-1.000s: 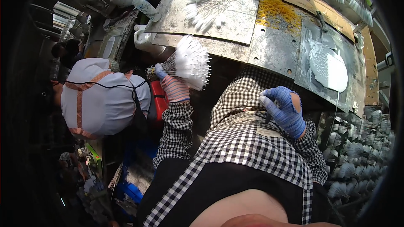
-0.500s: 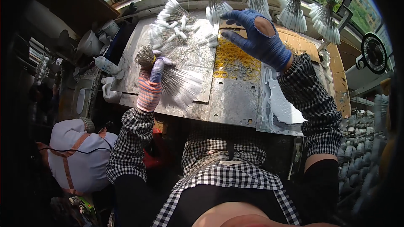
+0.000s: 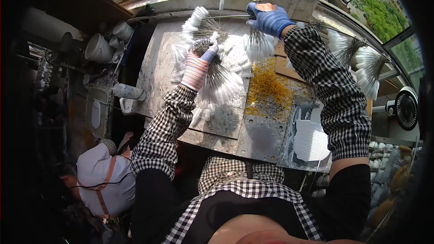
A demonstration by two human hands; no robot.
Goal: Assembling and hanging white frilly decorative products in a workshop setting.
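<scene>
My left hand [image 3: 197, 68], in a striped glove, is closed round a bundle of wire-stemmed brushes [image 3: 224, 83]. Their looped wire ends stick out above the fist and the white bristles fan out below it. Near the window sill my right hand [image 3: 272, 19], in a blue glove with a hole at its back, is closed on a thin metal rod [image 3: 226, 16] whose free end points left. Just beneath that hand hangs another brush bundle [image 3: 258, 47]; the hand hides its top. Loose white brushes [image 3: 194, 22] lie on the board beyond my left hand.
Yellow rings [image 3: 269, 88] are piled mid-table, with a white sheet [image 3: 311, 140] at the right. More bundles [image 3: 368, 65] hang along the window by a black fan [image 3: 406, 107]. A bottle [image 3: 129, 91] and buckets [image 3: 97, 47] stand left. Another person [image 3: 106, 178] is at lower left.
My right hand has gone from open above the table to closed on the rod near the window. My left hand has carried its brush bundle farther away and to the right. The view has shifted.
</scene>
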